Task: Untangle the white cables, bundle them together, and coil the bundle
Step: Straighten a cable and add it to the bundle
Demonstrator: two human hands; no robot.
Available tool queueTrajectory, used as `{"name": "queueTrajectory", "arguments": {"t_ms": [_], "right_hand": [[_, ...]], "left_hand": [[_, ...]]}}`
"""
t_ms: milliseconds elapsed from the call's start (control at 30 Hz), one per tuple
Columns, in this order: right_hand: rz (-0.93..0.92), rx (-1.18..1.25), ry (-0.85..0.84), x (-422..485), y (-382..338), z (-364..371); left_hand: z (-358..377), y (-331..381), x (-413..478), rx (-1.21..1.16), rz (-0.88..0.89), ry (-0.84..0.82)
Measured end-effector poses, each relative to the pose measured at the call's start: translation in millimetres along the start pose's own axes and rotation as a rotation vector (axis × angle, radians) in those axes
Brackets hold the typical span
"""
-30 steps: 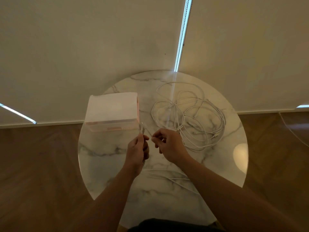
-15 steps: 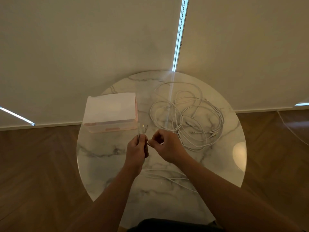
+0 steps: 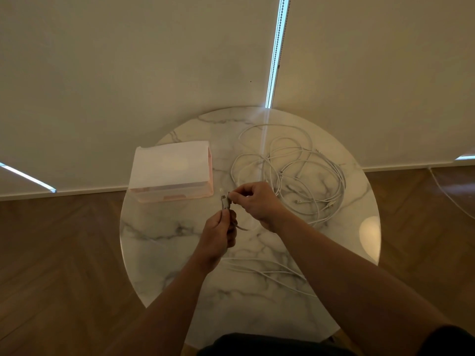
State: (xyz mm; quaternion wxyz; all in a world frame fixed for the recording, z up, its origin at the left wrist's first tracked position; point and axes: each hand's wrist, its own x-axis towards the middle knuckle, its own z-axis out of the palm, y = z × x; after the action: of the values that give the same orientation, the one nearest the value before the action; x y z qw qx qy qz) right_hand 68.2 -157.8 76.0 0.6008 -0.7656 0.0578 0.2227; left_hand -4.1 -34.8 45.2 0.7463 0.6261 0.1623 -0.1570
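A loose tangle of white cables (image 3: 303, 173) lies on the right half of the round marble table (image 3: 159, 235). My left hand (image 3: 218, 235) holds a few cable ends upright, their plugs (image 3: 225, 201) sticking up above the fist. My right hand (image 3: 257, 201) pinches another cable end right beside those plugs. Strands from the held cables (image 3: 264, 271) trail across the table under my forearms toward the near edge.
A pale pink box with a white lid (image 3: 172, 170) stands on the table's left rear, close to my hands. Behind the table is a cream blind with a bright slit (image 3: 276, 52). Wooden floor surrounds the table.
My right hand has brought its cable end leftward against the plugs in my left hand. Both hands rose slightly toward the box.
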Motion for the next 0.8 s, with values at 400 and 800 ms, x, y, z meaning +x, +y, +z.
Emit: {"name": "queueTrajectory", "arguments": {"t_ms": [400, 800], "right_hand": [[-0.262, -0.365, 0.166, -4, -2, 2], [-0.117, -0.36, -0.04, -2, -8, -9]], "left_hand": [[4, 1, 3, 0.201, 0.052, 0.031], [3, -1, -1, 0.169, 0.039, 0.002]]}}
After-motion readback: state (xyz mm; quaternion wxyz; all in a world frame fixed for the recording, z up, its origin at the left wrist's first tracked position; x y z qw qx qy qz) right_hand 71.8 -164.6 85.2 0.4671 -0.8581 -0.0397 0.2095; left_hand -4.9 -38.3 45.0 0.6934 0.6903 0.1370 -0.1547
